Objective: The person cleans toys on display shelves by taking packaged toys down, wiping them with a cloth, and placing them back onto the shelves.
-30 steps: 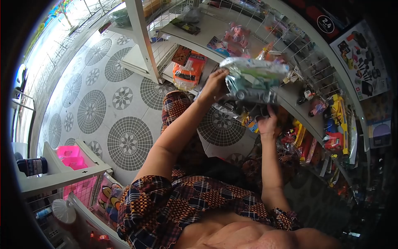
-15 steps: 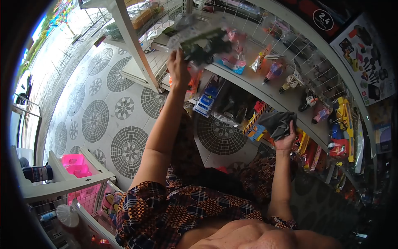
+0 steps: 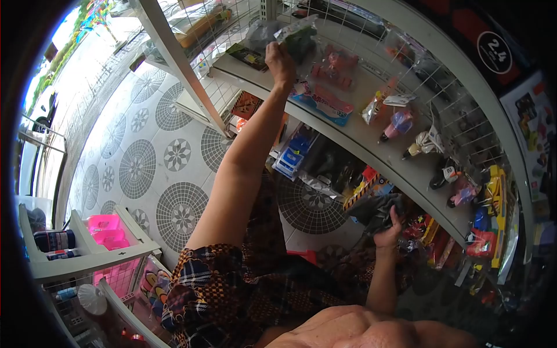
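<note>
My left hand (image 3: 281, 62) is closed on the edge of a clear plastic bag with a dark green toy (image 3: 300, 42) inside, at the far end of the upper shelf (image 3: 371, 124). Beside it on that shelf lie a greyish clear bag (image 3: 261, 33) and a bagged pink toy (image 3: 335, 65). Lower down on the right, my right hand (image 3: 389, 227) grips a crumpled dark grey cloth (image 3: 371, 211), thumb up against it. The cloth hangs in front of the packaged toys below the shelf.
Several bagged dolls (image 3: 399, 124) stand along the shelf, with a yellow toy (image 3: 496, 203) at its right end. Blue packages (image 3: 293, 156) sit underneath. Pink baskets (image 3: 105, 229) and a low rack (image 3: 87, 264) are at the left, on patterned floor tiles (image 3: 177, 153).
My left hand has moved right and away from me, bringing the bagged green toy onto the shelf's far end. My right hand has lowered slightly with the cloth.
</note>
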`<action>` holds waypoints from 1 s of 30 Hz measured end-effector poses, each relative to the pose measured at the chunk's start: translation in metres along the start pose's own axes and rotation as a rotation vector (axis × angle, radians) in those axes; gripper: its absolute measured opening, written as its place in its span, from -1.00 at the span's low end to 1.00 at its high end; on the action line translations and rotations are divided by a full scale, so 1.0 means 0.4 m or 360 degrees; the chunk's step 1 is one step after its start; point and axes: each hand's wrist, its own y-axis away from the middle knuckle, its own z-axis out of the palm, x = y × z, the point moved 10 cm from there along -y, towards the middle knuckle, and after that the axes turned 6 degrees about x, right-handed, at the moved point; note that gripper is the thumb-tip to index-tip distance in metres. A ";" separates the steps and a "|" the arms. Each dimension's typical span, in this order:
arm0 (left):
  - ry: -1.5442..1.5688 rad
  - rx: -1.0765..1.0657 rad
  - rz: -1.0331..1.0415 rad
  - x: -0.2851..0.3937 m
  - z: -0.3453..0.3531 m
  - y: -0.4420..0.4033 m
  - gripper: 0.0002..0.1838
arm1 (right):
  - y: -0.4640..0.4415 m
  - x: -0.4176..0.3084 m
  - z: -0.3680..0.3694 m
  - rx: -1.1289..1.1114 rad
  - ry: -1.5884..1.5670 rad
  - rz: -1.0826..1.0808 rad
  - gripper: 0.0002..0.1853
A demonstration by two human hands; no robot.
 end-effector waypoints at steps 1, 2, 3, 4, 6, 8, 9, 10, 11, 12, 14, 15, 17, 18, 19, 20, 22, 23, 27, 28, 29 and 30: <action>-0.0058 -0.0123 0.0052 0.001 0.019 0.013 -0.83 | -0.002 0.003 -0.008 -0.0009 0.0006 0.0012 -0.67; -0.0017 -0.0177 0.0097 -0.007 0.032 0.022 -0.87 | -0.007 0.008 -0.031 0.0065 0.0001 0.0027 -0.66; -0.0026 -0.0165 0.0103 -0.010 0.034 0.014 -0.87 | -0.013 0.014 -0.041 0.0139 -0.0006 0.0042 -0.66; 0.0036 -0.0249 0.0081 -0.018 0.046 0.015 -0.86 | -0.012 0.016 -0.034 0.0106 0.0010 0.0040 -0.65; 0.0105 -0.0352 0.0119 -0.006 0.035 0.013 -0.67 | -0.009 0.024 -0.028 0.0126 0.0039 0.0060 -0.65; 0.0456 -0.0327 0.0023 -0.001 0.003 -0.016 -0.63 | -0.010 0.031 -0.028 0.0139 0.0069 0.0069 -0.65; 0.0820 -0.0300 -0.0062 -0.005 -0.014 -0.032 -0.60 | -0.013 0.032 -0.034 0.0173 0.0096 0.0051 -0.65; 0.0814 -0.0127 -0.0065 -0.017 -0.054 -0.053 -0.56 | -0.018 0.034 -0.039 0.0203 0.0120 0.0031 -0.65; 0.0810 -0.0124 -0.0058 -0.033 -0.068 -0.071 -0.56 | -0.022 0.037 -0.045 0.0196 0.0118 0.0035 -0.65; 0.0309 0.0166 -0.0228 -0.101 -0.121 -0.091 -0.56 | -0.026 0.045 -0.059 0.0210 0.0085 0.0070 -0.65; -0.0205 0.0449 -0.0390 -0.174 -0.194 -0.103 -0.56 | -0.028 0.059 -0.063 0.0229 0.0050 0.0112 -0.65; -0.0125 0.0412 -0.0648 -0.232 -0.198 -0.099 -0.55 | -0.026 0.060 -0.056 0.0237 0.0065 0.0108 -0.65; -0.0049 0.0380 -0.0904 -0.301 -0.190 -0.094 -0.53 | -0.028 0.070 -0.051 0.0242 0.0082 0.0111 -0.65; -0.0027 0.0233 -0.1028 -0.329 -0.157 -0.098 -0.51 | -0.031 0.082 -0.048 0.0221 0.0070 0.0157 -0.65; 0.0001 0.0085 -0.1153 -0.354 -0.124 -0.092 -0.49 | -0.033 0.090 -0.045 0.0199 0.0060 0.0198 -0.65; 0.0050 0.0089 -0.1136 -0.361 -0.110 -0.093 -0.37 | -0.036 0.090 -0.040 0.0196 0.0067 0.0194 -0.65; -0.0080 0.0029 -0.1157 -0.350 -0.102 -0.102 -0.30 | -0.039 0.095 -0.037 0.0236 0.0142 0.0179 -0.65; -0.0219 -0.0035 -0.1172 -0.346 -0.095 -0.105 -0.23 | -0.042 0.097 -0.033 0.0233 0.0147 0.0170 -0.65; -0.0440 0.0061 -0.1173 -0.347 -0.081 -0.125 -0.04 | -0.051 0.098 -0.038 0.0203 0.0190 0.0138 -0.62; -0.0527 -0.0045 -0.1194 -0.338 -0.065 -0.135 0.05 | -0.053 0.101 -0.040 0.0210 0.0205 0.0144 -0.61; -0.0615 -0.0153 -0.1210 -0.330 -0.052 -0.139 0.13 | -0.053 0.101 -0.038 0.0211 0.0206 0.0144 -0.61; -0.0682 -0.0161 -0.1181 -0.334 -0.048 -0.147 0.04 | -0.053 0.098 -0.026 0.0183 0.0253 0.0117 -0.60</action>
